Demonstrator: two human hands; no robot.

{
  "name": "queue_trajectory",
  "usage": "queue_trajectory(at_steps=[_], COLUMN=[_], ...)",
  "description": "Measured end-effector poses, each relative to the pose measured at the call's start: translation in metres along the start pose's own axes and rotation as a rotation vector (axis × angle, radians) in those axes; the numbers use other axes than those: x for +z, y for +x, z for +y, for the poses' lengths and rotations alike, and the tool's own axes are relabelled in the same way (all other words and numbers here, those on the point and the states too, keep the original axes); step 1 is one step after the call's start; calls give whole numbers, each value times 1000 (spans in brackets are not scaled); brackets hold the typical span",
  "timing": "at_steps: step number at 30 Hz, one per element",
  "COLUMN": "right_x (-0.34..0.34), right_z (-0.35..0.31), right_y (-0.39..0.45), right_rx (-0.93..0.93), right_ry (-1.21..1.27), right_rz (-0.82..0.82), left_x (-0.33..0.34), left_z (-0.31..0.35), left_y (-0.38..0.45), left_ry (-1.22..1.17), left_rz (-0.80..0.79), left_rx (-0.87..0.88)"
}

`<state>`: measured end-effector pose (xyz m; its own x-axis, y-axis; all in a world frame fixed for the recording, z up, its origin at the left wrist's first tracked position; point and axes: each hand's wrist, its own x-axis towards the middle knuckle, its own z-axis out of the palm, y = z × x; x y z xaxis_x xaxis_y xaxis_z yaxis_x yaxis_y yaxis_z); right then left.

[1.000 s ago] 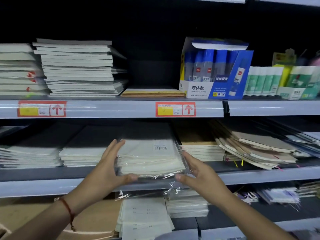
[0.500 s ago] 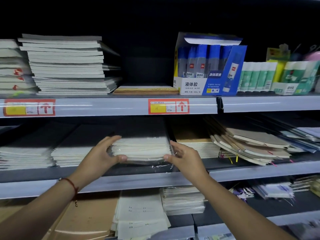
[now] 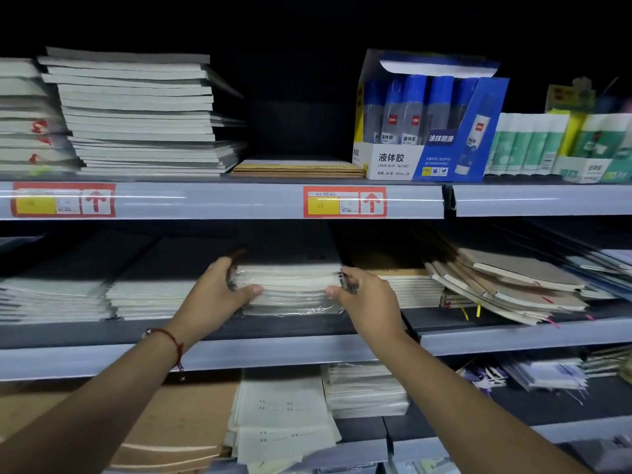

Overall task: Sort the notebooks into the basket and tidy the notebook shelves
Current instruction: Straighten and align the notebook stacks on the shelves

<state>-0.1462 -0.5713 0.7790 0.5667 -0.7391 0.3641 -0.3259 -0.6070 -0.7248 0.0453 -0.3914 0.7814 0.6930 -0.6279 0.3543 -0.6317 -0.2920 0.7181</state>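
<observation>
Gripping the wrapped notebook stack, left hand and right hand.

Bare forearms, no sleeves; red string bracelet on left wrist.

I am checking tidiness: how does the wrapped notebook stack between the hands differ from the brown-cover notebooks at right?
The wrapped stack is squared, in clear plastic; the brown-cover notebooks are fanned, unwrapped. The left hand and right hand grip the stack only. Both lie flat on the middle shelf.
</observation>
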Motion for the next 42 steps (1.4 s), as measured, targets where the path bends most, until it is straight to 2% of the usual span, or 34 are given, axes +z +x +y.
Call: queue_trajectory(at_steps=[3,6,11,14,21,25,31,34,42], right_x=[1,3,13,5,5,-2,-21,-19,-10], right_z=[1,2,1,3,9,1,4,14,14], right_y=[-1,-4,-9,-5,-4,4,11,17,22], right_rx=[22,36,48,57,41,-23,-67,-103,-187], right_ry=[91,221,296,305,280,63,-84,-161,-235], right_rz=[-22,-16,113,103,109,58,-197,-143,-14], left_x=[7,17,34,36,41,42,26,20,28], left_z=[11,25,26,23,28,27,14,6,-3], left_y=[-7,-5,-4,-7,-14,-4,-13,-18,-6], left_ry=[-182,-373,-470,-520,-513,-483,-305,-179,-133], left_rz=[-23,93,277,313,366,338,93,25,124], left_rx=[-118,-240,-232,-225,-194,-202,-136,-62,-64])
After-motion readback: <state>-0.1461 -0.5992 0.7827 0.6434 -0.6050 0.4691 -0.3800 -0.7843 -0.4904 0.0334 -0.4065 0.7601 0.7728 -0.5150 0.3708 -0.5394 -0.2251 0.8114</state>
